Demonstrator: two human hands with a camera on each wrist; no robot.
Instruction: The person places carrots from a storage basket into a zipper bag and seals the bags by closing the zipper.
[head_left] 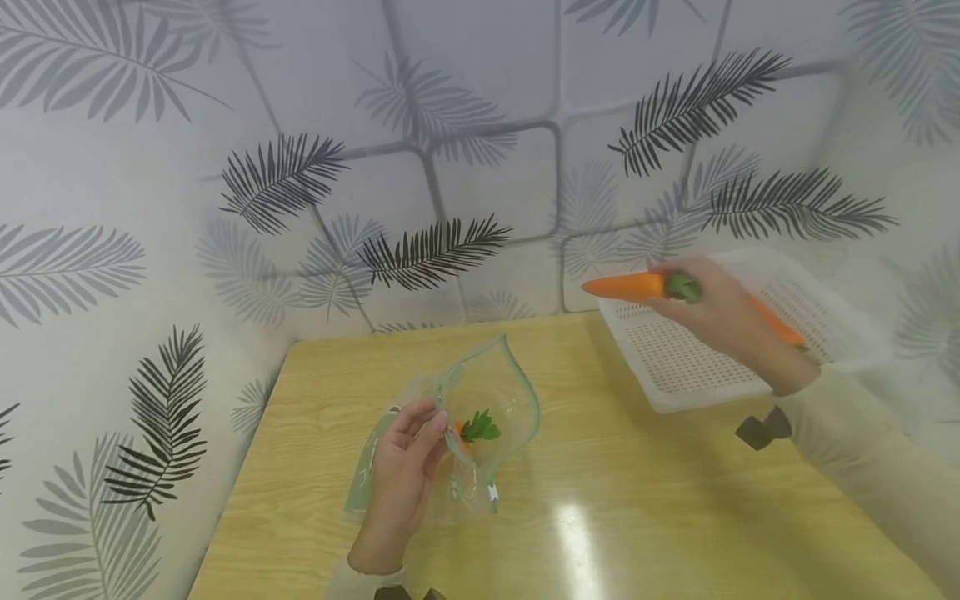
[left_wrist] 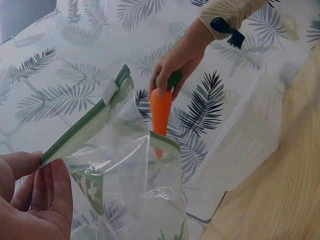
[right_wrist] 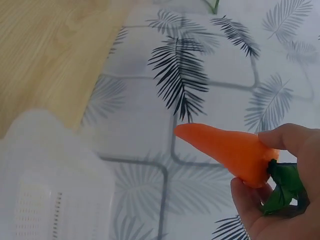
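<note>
My left hand [head_left: 405,471] pinches the rim of a clear zip bag [head_left: 510,400] with a green zip edge, its mouth spread open. Inside the bag shows a carrot with green leaves [head_left: 482,426]. In the left wrist view the white slider [left_wrist: 110,91] sits on the green strip. A second orange carrot [right_wrist: 227,150] is held by its thick, leafy end in my right hand [head_left: 705,304], its tip toward the left. That hand is over the white plastic basket [head_left: 675,358], at its back left side. Another carrot [head_left: 776,321] lies in the basket, partly hidden by my wrist.
The basket stands at the right of the wooden table [head_left: 300,467], near the back edge. Beside my left hand, a flat green-and-clear packet [head_left: 362,475] lies on the table. A wall covering with leaf prints [head_left: 480,183] rises behind the table.
</note>
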